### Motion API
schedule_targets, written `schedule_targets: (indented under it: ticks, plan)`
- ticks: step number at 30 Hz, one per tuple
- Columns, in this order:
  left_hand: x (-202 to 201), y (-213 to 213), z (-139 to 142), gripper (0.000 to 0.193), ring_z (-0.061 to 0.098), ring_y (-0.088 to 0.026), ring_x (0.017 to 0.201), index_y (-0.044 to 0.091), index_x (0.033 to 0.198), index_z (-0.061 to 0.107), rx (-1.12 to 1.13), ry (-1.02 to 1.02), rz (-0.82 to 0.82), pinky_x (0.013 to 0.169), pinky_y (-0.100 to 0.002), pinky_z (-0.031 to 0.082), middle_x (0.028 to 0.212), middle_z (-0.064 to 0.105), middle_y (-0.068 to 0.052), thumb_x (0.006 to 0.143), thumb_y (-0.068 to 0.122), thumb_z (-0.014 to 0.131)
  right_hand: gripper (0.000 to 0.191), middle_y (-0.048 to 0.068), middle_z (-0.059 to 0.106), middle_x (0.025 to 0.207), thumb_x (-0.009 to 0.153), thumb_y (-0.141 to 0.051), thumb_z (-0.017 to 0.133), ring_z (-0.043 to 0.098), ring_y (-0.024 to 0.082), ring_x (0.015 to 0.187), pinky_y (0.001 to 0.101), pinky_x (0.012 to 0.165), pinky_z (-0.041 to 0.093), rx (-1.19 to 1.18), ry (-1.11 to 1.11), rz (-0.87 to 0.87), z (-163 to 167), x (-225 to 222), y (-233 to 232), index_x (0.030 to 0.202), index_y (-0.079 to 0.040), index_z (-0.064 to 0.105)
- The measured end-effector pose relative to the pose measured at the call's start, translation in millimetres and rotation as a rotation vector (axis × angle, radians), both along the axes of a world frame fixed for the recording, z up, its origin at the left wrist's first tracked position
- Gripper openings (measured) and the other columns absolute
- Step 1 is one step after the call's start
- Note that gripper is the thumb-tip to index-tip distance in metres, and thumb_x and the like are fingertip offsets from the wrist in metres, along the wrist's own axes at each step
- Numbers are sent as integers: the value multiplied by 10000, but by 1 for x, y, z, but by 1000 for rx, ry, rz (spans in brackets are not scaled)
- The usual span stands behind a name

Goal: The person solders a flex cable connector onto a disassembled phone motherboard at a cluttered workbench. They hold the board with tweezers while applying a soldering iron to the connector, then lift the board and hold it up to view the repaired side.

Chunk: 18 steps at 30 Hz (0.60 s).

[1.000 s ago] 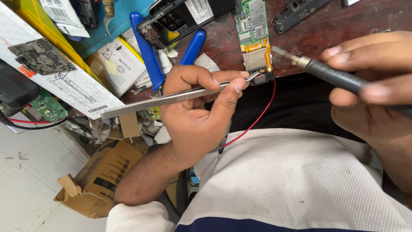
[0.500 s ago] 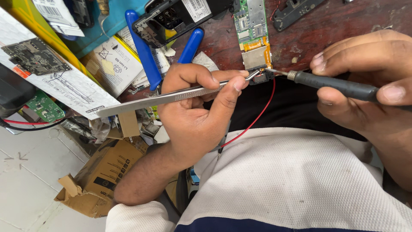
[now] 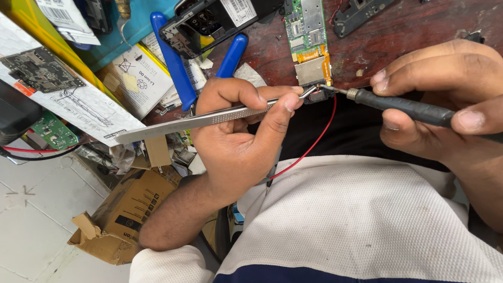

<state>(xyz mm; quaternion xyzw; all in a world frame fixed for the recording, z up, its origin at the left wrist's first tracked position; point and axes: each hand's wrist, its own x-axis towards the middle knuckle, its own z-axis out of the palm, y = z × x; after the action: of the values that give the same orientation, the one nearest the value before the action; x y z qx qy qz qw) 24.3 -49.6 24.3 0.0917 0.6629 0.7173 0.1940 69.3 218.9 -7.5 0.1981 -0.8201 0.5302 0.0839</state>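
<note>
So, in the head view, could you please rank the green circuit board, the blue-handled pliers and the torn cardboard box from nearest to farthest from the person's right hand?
1. Green circuit board: on the bench, up and left of the right hand.
2. Blue-handled pliers: farther left, beyond the left hand.
3. Torn cardboard box: on the floor, lower left.

A torn brown cardboard box (image 3: 123, 217) sits on the white tiled floor at lower left, a dark label on its side and one flap ripped open. Above it, a long white printed sheet (image 3: 78, 105) lies slanted, picturing a dark circuit board. At top left a white barcode label (image 3: 65, 18) rests against a yellow package (image 3: 36, 26). A white square leaflet with black symbols (image 3: 139, 76) lies beside the blue handles. A white sticker (image 3: 238, 10) sits on the opened black phone shell.
</note>
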Motion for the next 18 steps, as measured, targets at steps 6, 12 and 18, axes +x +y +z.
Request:
schedule_targets:
  ticks: [6,12,18]
  plan:
    - [0,1,0,232,757,-154,1004,15,1115,427,5,-7,6,817,-228,653,1074,743,-245,1115,-82,638,429,207,658,1009,895,-66,767,736,366,916,429,752,653,-65,95,22,-4,-5,-1,1112,-118,401]
    - [0,1,1,237,753,-136,969,16,1108,432,-1,-11,9,782,-210,639,1068,745,-240,1110,-86,645,511,208,654,1004,891,-56,759,735,359,915,420,744,664,-65,103,37,-7,-3,0,1138,-163,324]
    - [0,1,2,236,750,-127,956,15,1109,434,-8,-11,12,767,-203,633,1064,747,-237,1113,-86,647,547,203,658,1003,885,-48,768,739,358,917,432,749,666,-56,108,49,-9,-5,1,1157,-169,310]
